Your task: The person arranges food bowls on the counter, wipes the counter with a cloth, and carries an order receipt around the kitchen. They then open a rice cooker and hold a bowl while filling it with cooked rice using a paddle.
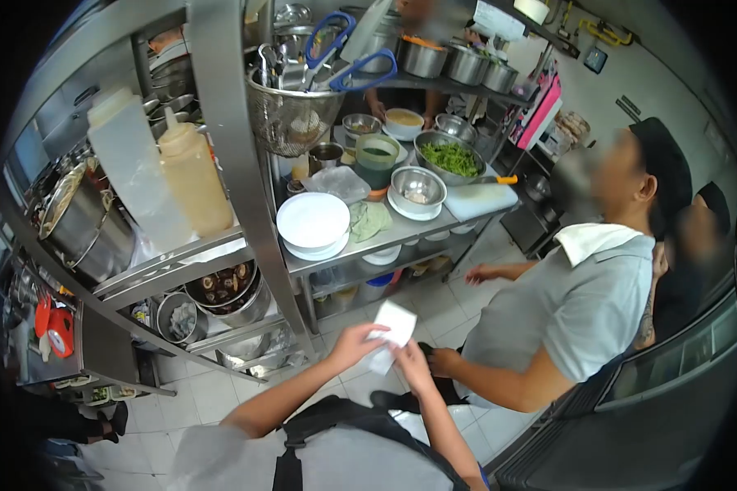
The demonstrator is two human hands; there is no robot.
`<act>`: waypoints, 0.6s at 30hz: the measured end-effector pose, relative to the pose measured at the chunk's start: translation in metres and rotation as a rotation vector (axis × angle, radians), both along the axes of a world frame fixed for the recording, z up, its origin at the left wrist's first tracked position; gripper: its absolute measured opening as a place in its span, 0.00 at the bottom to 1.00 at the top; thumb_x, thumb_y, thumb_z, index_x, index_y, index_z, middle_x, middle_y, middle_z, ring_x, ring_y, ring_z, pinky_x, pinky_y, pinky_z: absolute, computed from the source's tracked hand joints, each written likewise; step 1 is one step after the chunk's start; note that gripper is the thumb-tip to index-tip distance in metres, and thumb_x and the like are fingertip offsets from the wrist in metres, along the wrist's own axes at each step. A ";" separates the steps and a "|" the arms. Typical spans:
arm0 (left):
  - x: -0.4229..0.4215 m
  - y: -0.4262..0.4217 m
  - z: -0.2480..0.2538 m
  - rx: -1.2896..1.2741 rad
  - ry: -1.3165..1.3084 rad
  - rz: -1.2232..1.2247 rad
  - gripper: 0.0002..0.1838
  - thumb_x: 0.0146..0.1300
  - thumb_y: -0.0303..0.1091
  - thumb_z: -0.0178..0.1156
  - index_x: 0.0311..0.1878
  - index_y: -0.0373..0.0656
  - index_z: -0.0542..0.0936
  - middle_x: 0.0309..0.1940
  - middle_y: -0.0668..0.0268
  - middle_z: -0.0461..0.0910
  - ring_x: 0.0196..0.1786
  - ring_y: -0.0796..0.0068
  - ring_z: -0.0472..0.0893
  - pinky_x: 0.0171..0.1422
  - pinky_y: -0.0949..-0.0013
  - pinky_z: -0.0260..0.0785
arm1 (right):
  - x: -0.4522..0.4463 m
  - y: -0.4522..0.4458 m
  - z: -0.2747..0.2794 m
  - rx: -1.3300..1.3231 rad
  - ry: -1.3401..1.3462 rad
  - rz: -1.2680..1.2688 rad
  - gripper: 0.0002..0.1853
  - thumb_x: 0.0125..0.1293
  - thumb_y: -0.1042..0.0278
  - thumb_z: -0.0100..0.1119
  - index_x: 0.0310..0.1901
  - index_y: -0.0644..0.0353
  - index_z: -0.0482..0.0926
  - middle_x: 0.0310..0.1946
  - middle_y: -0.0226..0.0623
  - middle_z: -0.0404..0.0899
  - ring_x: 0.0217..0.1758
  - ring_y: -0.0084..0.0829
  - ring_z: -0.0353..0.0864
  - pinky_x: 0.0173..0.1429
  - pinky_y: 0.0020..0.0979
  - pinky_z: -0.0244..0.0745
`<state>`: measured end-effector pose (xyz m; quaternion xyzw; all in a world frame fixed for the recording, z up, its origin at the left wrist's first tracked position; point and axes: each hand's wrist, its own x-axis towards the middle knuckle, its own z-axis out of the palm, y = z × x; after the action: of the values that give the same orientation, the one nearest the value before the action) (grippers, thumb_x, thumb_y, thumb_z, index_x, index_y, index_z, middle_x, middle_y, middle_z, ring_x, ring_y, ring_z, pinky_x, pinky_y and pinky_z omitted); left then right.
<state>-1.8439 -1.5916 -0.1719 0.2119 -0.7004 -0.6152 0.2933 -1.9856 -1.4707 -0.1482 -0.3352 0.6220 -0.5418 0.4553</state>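
Held out in front of my body is a white paper slip [396,322], with a second pale sheet or fold hanging below it; I cannot tell whether they are one piece. My left hand [354,345] pinches the slip at its left edge. Lower down on the right, my right hand [412,365] has its fingers closed on the paper too. Whatever is written on the paper is too small to read. Beyond the hands, a stack of white plates [313,221] sits at the near corner of the steel table [389,239].
At right stands a co-worker [549,319] in a grey shirt, with others behind. On the table are a bowl of green leaves [450,160], a metal bowl [418,190] and a cutting board [475,200] with a yellow-handled knife. Squeeze bottles [190,176] fill the left shelf.
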 end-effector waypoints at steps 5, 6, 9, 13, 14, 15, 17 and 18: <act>-0.080 -0.082 0.089 -0.402 0.114 0.185 0.15 0.59 0.35 0.66 0.48 0.40 0.81 0.45 0.65 0.81 0.51 0.74 0.78 0.52 0.69 0.70 | -0.054 -0.023 -0.001 -0.109 0.308 -0.311 0.14 0.70 0.62 0.54 0.36 0.67 0.77 0.22 0.34 0.76 0.27 0.18 0.68 0.31 0.27 0.65; -0.098 -0.112 0.109 -0.284 0.194 0.311 0.15 0.60 0.36 0.65 0.49 0.41 0.80 0.45 0.66 0.81 0.49 0.74 0.78 0.52 0.68 0.70 | -0.060 -0.019 0.016 -0.083 0.556 -0.360 0.15 0.69 0.62 0.55 0.33 0.69 0.76 0.18 0.39 0.74 0.24 0.21 0.67 0.29 0.29 0.64; -0.139 -0.251 0.139 -0.309 0.466 0.707 0.15 0.68 0.33 0.53 0.55 0.41 0.77 0.42 0.65 0.81 0.43 0.74 0.78 0.49 0.70 0.71 | -0.086 -0.005 0.038 0.033 0.677 -0.362 0.10 0.66 0.68 0.56 0.39 0.68 0.78 0.20 0.42 0.75 0.24 0.23 0.68 0.32 0.29 0.68; -0.147 -0.412 0.113 -0.482 -0.160 1.058 0.24 0.57 0.25 0.51 0.56 0.57 0.78 0.39 0.54 0.81 0.44 0.52 0.79 0.49 0.54 0.71 | -0.126 0.010 -0.014 -0.063 0.648 -0.373 0.10 0.63 0.77 0.53 0.43 0.64 0.81 0.37 0.40 0.83 0.44 0.29 0.82 0.53 0.29 0.73; -0.145 -0.427 0.124 -0.535 -0.400 1.082 0.26 0.57 0.24 0.50 0.58 0.60 0.77 0.43 0.54 0.81 0.46 0.53 0.79 0.52 0.54 0.71 | -0.129 0.012 -0.020 -0.024 0.633 -0.371 0.11 0.62 0.79 0.51 0.42 0.63 0.81 0.40 0.43 0.83 0.45 0.38 0.83 0.52 0.32 0.74; -0.143 -0.450 0.128 -0.647 -0.500 1.025 0.27 0.57 0.24 0.49 0.58 0.61 0.77 0.45 0.54 0.80 0.47 0.52 0.79 0.53 0.54 0.71 | -0.133 0.015 -0.035 0.125 0.522 -0.384 0.10 0.61 0.78 0.52 0.42 0.64 0.81 0.38 0.46 0.83 0.43 0.39 0.83 0.49 0.33 0.75; -0.141 -0.479 0.128 -0.764 -0.679 0.865 0.28 0.58 0.23 0.47 0.60 0.62 0.76 0.46 0.54 0.80 0.49 0.52 0.79 0.54 0.54 0.72 | -0.144 0.020 -0.069 0.199 0.566 -0.335 0.09 0.61 0.75 0.54 0.41 0.66 0.80 0.35 0.50 0.82 0.39 0.42 0.83 0.46 0.34 0.75; -0.143 -0.490 0.137 -0.778 -0.746 0.773 0.28 0.58 0.23 0.47 0.60 0.62 0.76 0.47 0.54 0.80 0.49 0.52 0.79 0.55 0.54 0.72 | -0.147 0.021 -0.084 0.190 0.530 -0.350 0.10 0.60 0.75 0.55 0.41 0.67 0.80 0.35 0.51 0.82 0.40 0.44 0.83 0.47 0.35 0.75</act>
<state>-1.9866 -2.0815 -0.0354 0.5255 -0.7995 -0.0533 0.2860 -2.1327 -1.4499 -0.2325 -0.3084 0.8148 -0.4453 0.2067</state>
